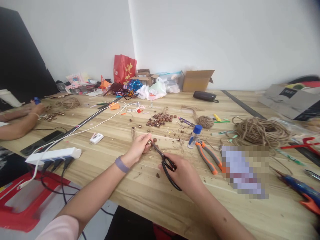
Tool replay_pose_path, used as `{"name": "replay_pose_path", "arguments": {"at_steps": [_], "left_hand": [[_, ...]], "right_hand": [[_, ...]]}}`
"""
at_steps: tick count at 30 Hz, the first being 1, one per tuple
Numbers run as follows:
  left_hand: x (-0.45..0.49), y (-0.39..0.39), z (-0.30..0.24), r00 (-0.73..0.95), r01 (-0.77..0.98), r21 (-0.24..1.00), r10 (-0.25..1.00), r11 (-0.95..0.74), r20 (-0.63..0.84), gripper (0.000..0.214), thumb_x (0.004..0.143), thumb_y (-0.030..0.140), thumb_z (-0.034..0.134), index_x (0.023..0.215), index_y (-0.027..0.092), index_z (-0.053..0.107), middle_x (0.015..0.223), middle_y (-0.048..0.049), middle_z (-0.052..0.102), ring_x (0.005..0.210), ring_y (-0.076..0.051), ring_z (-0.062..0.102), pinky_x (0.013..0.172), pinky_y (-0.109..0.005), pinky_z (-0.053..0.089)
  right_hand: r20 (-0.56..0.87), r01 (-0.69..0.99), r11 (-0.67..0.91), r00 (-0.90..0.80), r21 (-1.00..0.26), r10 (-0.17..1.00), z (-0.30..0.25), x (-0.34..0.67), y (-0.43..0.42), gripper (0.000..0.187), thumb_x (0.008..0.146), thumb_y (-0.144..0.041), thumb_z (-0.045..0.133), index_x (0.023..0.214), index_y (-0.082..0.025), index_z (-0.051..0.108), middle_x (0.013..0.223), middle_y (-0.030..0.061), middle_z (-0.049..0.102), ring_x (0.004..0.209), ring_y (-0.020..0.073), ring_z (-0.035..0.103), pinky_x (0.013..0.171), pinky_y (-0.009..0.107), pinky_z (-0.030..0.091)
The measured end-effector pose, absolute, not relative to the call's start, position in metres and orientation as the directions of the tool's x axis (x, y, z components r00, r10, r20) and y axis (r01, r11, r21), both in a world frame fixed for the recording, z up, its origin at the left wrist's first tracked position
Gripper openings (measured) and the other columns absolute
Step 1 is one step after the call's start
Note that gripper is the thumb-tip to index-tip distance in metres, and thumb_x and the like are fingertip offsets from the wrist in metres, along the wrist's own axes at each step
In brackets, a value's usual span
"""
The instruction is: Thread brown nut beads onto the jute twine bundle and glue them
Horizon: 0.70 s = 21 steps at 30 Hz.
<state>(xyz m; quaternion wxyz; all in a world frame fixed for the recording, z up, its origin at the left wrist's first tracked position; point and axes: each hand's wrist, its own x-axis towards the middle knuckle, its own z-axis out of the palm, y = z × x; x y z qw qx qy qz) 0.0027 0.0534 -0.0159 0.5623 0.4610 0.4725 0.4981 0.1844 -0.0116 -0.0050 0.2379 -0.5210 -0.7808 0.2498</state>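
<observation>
Pinching a small brown shell (149, 142) in the fingertips of the left hand (140, 146), with thumb and fingers drawn together. Holding black-handled scissors (164, 162) in the right hand (183, 173), with fingers curled about the loops. Pointing the blades up to the pinched shell, between both hands and low over the wooden table (140, 193); cannot tell at this size whether touching it, or how far parted.

Appears to be at the stage of working the scissor tips at the shell. To carry on, probably calls for a steady pinch, small wrist movements and fingertips out of the blades' line.

Just beyond the left hand, see a loop of twine (133, 132); farther out, past scattered crumbs, a heap of brown shells (160, 120), partly split open with pale edges. Right of the heap, note a pen (187, 122) and a small ball of twine (205, 122). Near the right hand, see an upright glue stick (195, 136) beside orange-and-grey pliers (206, 158), perhaps close enough to hinder a wide swing. Farther right, find a big coil of twine (262, 131), with a pixelated patch (245, 173) in front, impossible to read. On the left, see a white adapter (96, 138) and a power strip (53, 155) with trailing cables, likely to snag a long reach. At far left, notice another person's hand (37, 108) holding something blue. Along the wall, well apart, see a red bag (123, 68) and an open cardboard box (198, 80).
</observation>
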Motion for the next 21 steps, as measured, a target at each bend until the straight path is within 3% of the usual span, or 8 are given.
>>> {"name": "replay_pose_path", "arguments": {"at_steps": [4,7,11,21], "left_hand": [[0.0027,0.0533,-0.0167,0.065,-0.106,0.989,0.993,0.102,-0.095,0.049,0.069,0.064,0.062,0.067,0.017,0.049,0.043,0.0096,0.033,0.035,-0.002,0.019,0.037,-0.019,0.011],[0.002,0.0535,-0.018,0.074,-0.078,0.99,0.991,0.116,-0.111,0.047,0.071,0.063,0.062,0.068,0.017,0.05,0.044,0.0097,0.032,0.035,-0.003,0.019,0.038,-0.019,0.01],[0.002,0.0529,-0.0186,0.094,-0.03,0.991,0.988,0.13,-0.127,0.045,0.073,0.061,0.061,0.075,0.016,0.056,0.045,0.0093,0.031,0.036,-0.003,0.019,0.038,-0.019,0.009],[0.0068,0.0481,-0.0154,0.078,0.076,0.986,0.985,0.149,-0.155,0.048,0.074,0.065,0.057,0.075,0.016,0.056,0.042,0.0091,0.031,0.034,-0.005,0.021,0.037,-0.021,0.012]], "right_hand": [[0.195,0.925,0.296,-0.253,-0.237,0.948,-0.0028,0.1825,-0.0161,0.035,0.088,-0.035,0.051,0.121,-0.028,0.059,0.093,0.0047,0.067,0.067,0.0164,0.063,0.053,0.025,0.033],[0.205,0.95,0.312,-0.302,-0.018,0.931,-0.0002,0.183,-0.017,0.035,0.091,-0.034,0.046,0.124,-0.028,0.055,0.094,0.0064,0.065,0.071,0.0171,0.065,0.053,0.026,0.032],[0.187,0.938,0.339,-0.347,0.072,0.919,0.0035,0.1814,-0.0181,0.034,0.093,-0.032,0.045,0.126,-0.027,0.053,0.092,0.0067,0.063,0.074,0.0175,0.065,0.056,0.028,0.034],[0.166,0.925,0.364,-0.378,0.108,0.911,0.001,0.1773,-0.0184,0.033,0.093,-0.029,0.046,0.125,-0.025,0.053,0.088,0.0067,0.063,0.075,0.0192,0.065,0.058,0.029,0.036]]}}
